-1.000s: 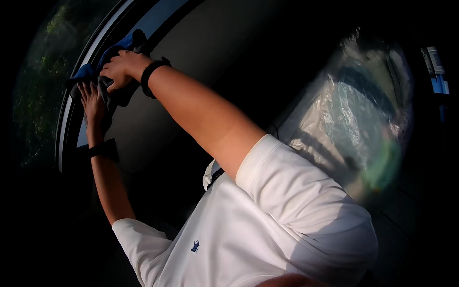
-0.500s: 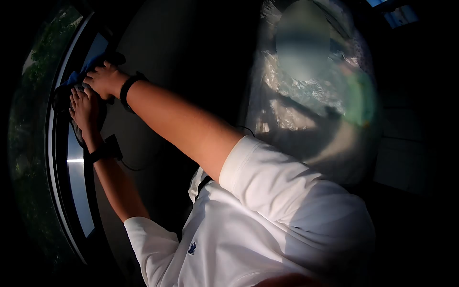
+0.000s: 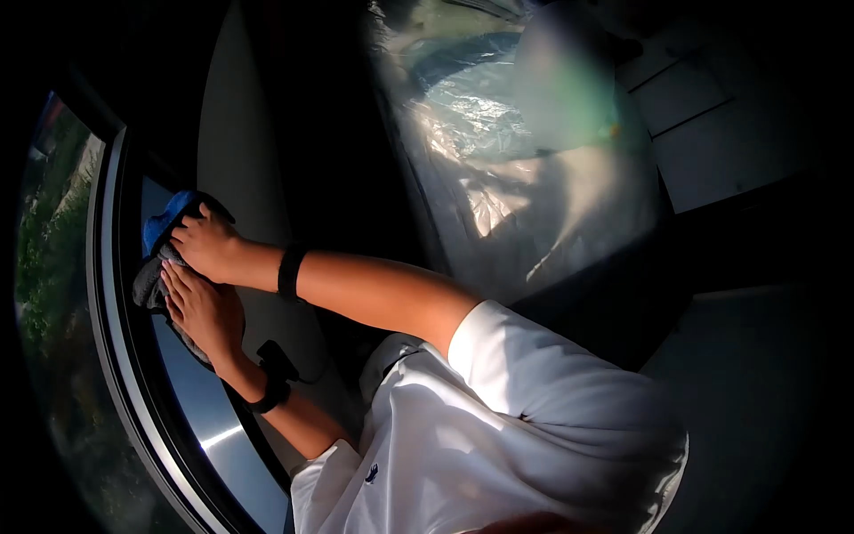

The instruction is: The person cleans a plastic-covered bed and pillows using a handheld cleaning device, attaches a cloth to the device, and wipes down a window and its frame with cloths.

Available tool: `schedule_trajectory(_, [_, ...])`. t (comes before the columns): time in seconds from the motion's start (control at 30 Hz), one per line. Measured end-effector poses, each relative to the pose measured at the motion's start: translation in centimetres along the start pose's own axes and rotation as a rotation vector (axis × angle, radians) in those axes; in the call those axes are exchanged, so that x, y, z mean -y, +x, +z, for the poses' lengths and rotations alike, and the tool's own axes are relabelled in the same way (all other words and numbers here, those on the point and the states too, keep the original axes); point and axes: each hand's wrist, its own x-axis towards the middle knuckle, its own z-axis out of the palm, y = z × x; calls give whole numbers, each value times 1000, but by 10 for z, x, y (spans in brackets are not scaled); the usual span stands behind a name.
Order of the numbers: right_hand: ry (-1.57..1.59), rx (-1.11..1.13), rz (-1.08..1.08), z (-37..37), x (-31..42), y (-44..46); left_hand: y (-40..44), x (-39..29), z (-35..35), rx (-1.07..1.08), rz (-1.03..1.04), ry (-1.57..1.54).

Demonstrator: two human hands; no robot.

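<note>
My right hand (image 3: 210, 247) and left hand (image 3: 203, 313) have moved lower in view, pressing the cloth (image 3: 160, 230) beside the window frame (image 3: 100, 231); each grip's closing I cannot tell, and uneven pressure could bunch it

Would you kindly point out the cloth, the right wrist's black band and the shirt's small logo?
Cloth (image 3: 164, 227), head view, blue part.
Black band (image 3: 290, 274), head view, middle.
Small logo (image 3: 372, 473), head view, centre.
</note>
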Motion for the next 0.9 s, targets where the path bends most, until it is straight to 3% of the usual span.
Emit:
schedule_trajectory(0.17, [-15,-115,77,36,-27,30,23,-7,21,-35,-1,-20])
schedule_trajectory(0.3, [-228,-39,26,41,-13,63,35,22,52,-51,-92,-65])
schedule_trajectory(0.33, [-243,-139,54,45,-21,73,48,25,61,-54,-91,-55])
schedule_trajectory(0.47, [-317,-182,26,42,-12,70,40,34,66,-101,-83,-35])
schedule_trajectory(0.67, [-483,-48,-50,32,-29,82,62,40,53,31,-104,-264])
schedule_trajectory(0.73, [-457,-169,-129,30,-39,83,68,42,45,78,-161,-280])
schedule_trajectory(0.83, [-365,-181,-175,35,-35,73,61,36,37,73,-232,-169])
schedule_trajectory(0.9, [-184,-239,-248,36,-74,104,115,15,64,77,-273,-99])
